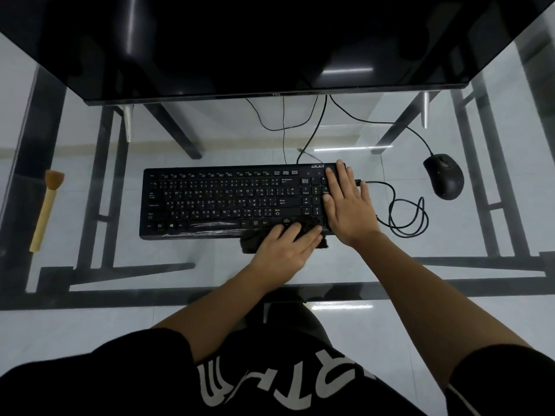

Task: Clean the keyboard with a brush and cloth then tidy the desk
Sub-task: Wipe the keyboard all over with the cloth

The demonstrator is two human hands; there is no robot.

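Observation:
A black keyboard (pixel 222 201) lies in the middle of the glass desk (pixel 75 187). My left hand (pixel 285 247) presses flat, fingers straight, on a dark cloth (pixel 249 240) at the keyboard's front edge near the arrow keys. My right hand (pixel 345 205) lies flat on the number pad at the keyboard's right end, fingers straight. A brush (pixel 46 210) with a pale wooden handle and tan bristles lies on the desk at the far left, away from both hands.
A black monitor (pixel 270 46) stands behind the keyboard. A black mouse (pixel 444 175) sits to the right, and a coiled black cable (pixel 408 214) lies beside my right hand. Thin cables run from the monitor down to the keyboard.

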